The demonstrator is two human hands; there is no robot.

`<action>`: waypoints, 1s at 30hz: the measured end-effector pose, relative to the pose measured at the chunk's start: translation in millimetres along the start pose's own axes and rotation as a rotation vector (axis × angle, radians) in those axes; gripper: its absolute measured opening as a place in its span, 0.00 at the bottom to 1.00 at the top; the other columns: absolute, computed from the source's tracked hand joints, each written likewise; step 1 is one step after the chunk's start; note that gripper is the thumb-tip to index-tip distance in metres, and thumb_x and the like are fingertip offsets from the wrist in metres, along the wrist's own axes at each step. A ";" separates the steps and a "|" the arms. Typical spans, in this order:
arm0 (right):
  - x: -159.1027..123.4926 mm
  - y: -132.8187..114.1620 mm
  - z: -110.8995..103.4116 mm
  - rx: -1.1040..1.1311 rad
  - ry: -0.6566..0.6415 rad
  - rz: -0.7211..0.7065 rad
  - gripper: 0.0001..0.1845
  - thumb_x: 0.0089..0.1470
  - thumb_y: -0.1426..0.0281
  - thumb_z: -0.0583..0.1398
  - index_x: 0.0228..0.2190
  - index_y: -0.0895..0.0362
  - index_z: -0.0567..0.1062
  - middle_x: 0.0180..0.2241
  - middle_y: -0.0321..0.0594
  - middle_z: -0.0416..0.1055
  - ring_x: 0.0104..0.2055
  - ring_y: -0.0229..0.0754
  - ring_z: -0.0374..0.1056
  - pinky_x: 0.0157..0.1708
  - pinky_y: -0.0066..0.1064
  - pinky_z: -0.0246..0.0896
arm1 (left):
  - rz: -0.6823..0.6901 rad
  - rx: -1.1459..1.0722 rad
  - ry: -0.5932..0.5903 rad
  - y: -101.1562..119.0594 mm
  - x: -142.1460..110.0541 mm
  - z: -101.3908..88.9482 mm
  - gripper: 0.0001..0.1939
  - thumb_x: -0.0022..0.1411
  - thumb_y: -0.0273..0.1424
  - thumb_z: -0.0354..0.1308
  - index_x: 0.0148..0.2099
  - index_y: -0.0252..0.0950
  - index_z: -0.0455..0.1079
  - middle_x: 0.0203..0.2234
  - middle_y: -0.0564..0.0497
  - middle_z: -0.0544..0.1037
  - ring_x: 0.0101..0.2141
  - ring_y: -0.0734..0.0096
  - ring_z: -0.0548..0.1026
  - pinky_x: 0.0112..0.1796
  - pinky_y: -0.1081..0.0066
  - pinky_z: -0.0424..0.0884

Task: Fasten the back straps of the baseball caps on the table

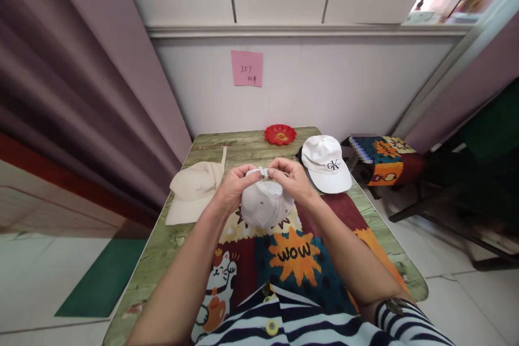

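Note:
Both my hands hold a light grey cap (264,204) above the middle of the table, its crown hanging toward me. My left hand (232,186) pinches the left end of the cap's back strap (259,171). My right hand (292,178) pinches the right end of the same strap, fingers closed. A beige cap (195,189) lies flat on the table at the left. A white cap with a black logo (326,162) rests at the right, near the table's edge.
The green wood-pattern table (174,238) carries a colourful cartoon cloth (292,259). A red dish (280,134) sits at the far edge by the wall. A stool with a similar patterned cushion (385,159) stands to the right. Grey curtain (73,92) hangs at the left.

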State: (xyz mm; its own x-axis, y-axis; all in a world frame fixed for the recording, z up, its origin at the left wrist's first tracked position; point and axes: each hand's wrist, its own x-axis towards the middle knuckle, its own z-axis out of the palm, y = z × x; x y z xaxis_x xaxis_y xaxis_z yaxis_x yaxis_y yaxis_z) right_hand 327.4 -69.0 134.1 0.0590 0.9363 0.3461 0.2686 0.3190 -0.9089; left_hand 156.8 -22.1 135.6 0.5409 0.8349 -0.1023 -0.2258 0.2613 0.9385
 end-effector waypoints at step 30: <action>-0.6 42.1 19.1 1.079 0.175 0.484 0.14 0.58 0.58 0.60 0.38 0.54 0.78 0.40 0.40 0.81 0.52 0.48 0.74 0.53 0.42 0.70 | -0.222 -0.446 -0.026 -61.5 -67.3 -65.6 0.39 0.59 0.61 0.51 0.54 0.32 0.73 0.42 0.36 0.82 0.48 0.47 0.79 0.46 0.57 0.74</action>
State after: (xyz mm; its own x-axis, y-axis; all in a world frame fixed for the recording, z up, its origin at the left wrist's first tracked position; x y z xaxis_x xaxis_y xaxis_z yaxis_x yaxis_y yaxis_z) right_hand 320.3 -53.4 91.2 0.0838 0.9873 -0.1350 -0.7589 -0.0246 -0.6508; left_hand 81.0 -62.6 63.1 0.6341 0.7248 -0.2695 -0.4244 0.6175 0.6623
